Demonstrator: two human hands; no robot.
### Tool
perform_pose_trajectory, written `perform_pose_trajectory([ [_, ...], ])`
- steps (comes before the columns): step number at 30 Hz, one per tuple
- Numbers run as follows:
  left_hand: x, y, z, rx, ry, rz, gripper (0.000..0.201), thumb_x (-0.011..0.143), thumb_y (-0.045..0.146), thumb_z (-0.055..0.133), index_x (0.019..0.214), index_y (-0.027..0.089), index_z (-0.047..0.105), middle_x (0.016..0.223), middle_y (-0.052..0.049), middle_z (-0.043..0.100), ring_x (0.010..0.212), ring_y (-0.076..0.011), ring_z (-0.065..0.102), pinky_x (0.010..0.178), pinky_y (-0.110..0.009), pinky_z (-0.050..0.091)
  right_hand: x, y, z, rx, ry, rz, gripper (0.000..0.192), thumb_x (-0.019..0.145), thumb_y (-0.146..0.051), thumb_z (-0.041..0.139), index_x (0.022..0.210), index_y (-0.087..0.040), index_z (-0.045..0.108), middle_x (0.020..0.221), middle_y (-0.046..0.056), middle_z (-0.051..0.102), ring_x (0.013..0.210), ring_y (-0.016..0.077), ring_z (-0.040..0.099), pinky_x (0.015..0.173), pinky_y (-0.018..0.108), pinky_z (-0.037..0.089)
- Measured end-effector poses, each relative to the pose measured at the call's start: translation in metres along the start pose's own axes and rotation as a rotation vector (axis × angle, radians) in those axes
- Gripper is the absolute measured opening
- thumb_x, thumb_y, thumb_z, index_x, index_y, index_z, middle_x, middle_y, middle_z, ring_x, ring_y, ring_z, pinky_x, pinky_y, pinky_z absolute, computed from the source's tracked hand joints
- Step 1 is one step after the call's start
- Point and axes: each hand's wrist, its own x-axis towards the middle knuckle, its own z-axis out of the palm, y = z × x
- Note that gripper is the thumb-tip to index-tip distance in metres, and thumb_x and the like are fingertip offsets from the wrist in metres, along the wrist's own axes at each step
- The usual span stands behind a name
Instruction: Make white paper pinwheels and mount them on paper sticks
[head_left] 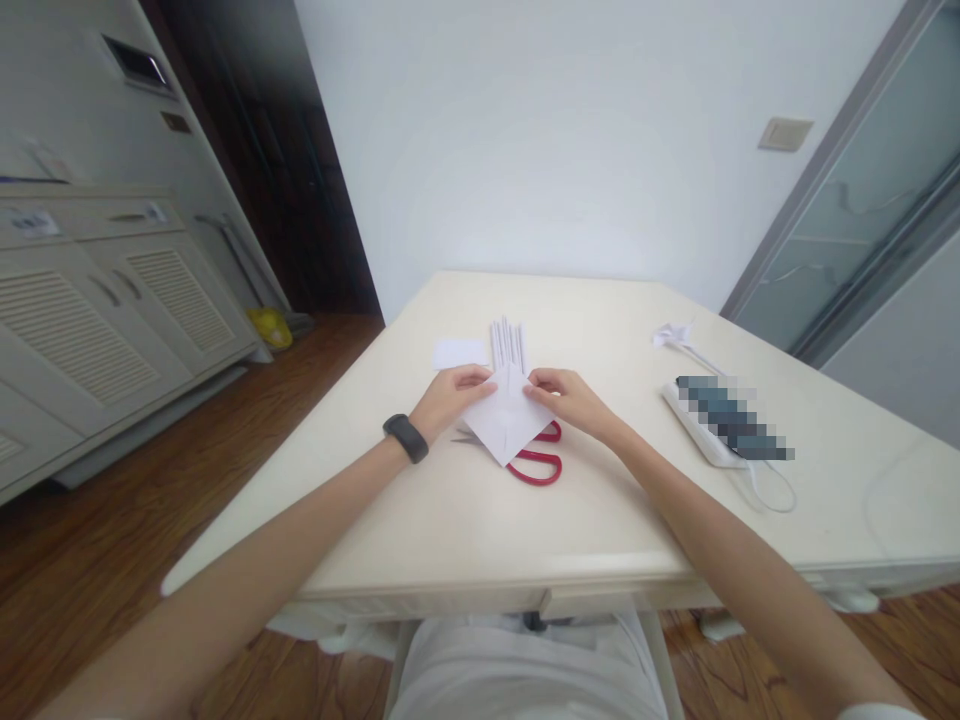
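Pinching folded white paper (508, 415) at bench (637, 500) centre, both hands. Left hand (450, 397) fingers closed on paper's left edge; black wristband (406, 438) on that wrist. Paper sits between hands, long axis running away from person, cut strips fanned at far end, point toward person. Right hand (566, 397) fingers closed on right edge; both hands equally near. Counts: one folded paper, one small white slip (459, 353) far left, one red scissors (536, 463) partly under paper, one small paper shape (673, 335) far right.
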Motion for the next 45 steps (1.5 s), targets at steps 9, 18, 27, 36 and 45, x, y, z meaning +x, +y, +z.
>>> perform_pose_trajectory([
  [9,-0.004,-0.001,0.002,0.009,0.078,0.030,0.027,0.071,0.045,0.061,0.079,0.019,0.064,0.080,-0.002,0.062,0.073,-0.0165,0.053,0.066,-0.027,0.041,0.001,0.004,-0.003,-0.012,-0.035,0.010,0.021,0.082,-0.030,0.043,0.069,-0.017,0.053,0.070,0.000,0.054,0.065,0.0129,0.049,0.062,0.025,0.037],
  [18,-0.004,-0.001,0.006,0.043,0.040,0.044,0.023,0.072,0.041,0.060,0.075,0.018,0.064,0.075,-0.001,0.060,0.066,-0.0133,0.049,0.060,-0.025,0.037,-0.001,0.001,-0.004,0.003,-0.011,0.023,0.019,0.082,-0.030,0.044,0.073,-0.017,0.055,0.075,0.001,0.058,0.071,0.0137,0.053,0.068,0.027,0.041],
  [27,-0.006,-0.001,0.011,0.069,0.005,0.068,0.020,0.071,0.037,0.062,0.074,0.018,0.065,0.076,-0.002,0.062,0.069,-0.0151,0.052,0.068,-0.027,0.040,0.002,-0.001,-0.002,0.121,0.184,-0.013,0.007,0.076,-0.024,0.053,0.081,-0.019,0.052,0.084,0.000,0.056,0.079,0.0129,0.054,0.079,0.032,0.045],
  [36,-0.006,-0.004,0.013,0.057,-0.007,0.071,0.020,0.070,0.037,0.063,0.073,0.017,0.065,0.074,-0.001,0.063,0.069,-0.0149,0.054,0.069,-0.027,0.042,0.001,-0.002,0.001,0.153,0.119,-0.055,0.010,0.079,-0.027,0.053,0.080,-0.019,0.059,0.091,0.002,0.055,0.086,0.0133,0.054,0.083,0.030,0.045],
  [45,-0.007,-0.003,0.013,0.068,-0.028,0.087,0.020,0.072,0.036,0.062,0.074,0.016,0.065,0.075,-0.003,0.062,0.072,-0.0159,0.055,0.068,-0.027,0.042,0.003,0.002,0.003,0.136,0.106,-0.025,0.010,0.078,-0.027,0.054,0.081,-0.019,0.058,0.091,0.002,0.056,0.084,0.0128,0.054,0.081,0.030,0.045],
])
